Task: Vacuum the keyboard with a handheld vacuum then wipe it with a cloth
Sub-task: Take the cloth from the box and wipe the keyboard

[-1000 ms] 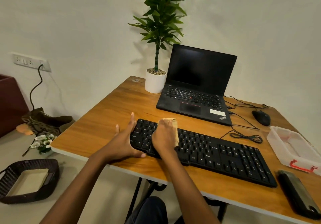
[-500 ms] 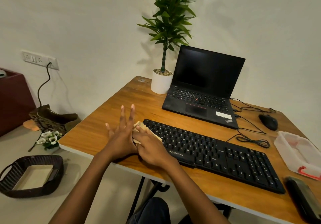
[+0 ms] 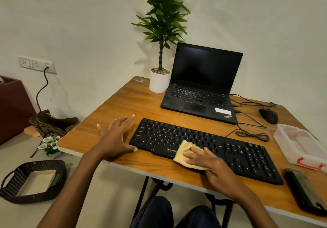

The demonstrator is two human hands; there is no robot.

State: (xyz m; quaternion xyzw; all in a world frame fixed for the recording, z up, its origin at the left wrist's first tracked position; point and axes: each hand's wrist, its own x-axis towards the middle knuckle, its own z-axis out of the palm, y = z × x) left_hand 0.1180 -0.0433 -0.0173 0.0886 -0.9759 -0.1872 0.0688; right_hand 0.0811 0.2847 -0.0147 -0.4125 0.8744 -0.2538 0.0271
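- Your right grip (image 3: 210,165) lies on the yellow cloth (image 3: 183,154) with the fingers stretched out nearly flat. It presses the cloth down rather than clenching round it.
- The cloth sits bunched on the near edge of the black keyboard (image 3: 244,158), about the middle of the letter block. It covers part of the bottom key row and hangs over onto the bench (image 3: 123,103) in front.
- Your left grip (image 3: 115,137) is released, with its fingers spread and holding nothing. The palm rests on the bench just left of the keyboard, and the thumb touches the keyboard's near left corner.
- The keyboard lies flat and at a slant across the bench, with its number pad end towards your right.
- The handheld vacuum (image 3: 304,192) lies on the bench past the keyboard's right end, near the front right corner and apart from both grips.
- Behind the keyboard stands an open laptop (image 3: 203,86) with a dark screen. A potted plant (image 3: 160,82) stands just left of it.
- A mouse (image 3: 268,115) and a coiled cable (image 3: 253,135) lie to the right of the laptop. A clear plastic container (image 3: 299,144) sits by the right edge.
- On the floor to your left stands a dark woven basket (image 3: 10,188).
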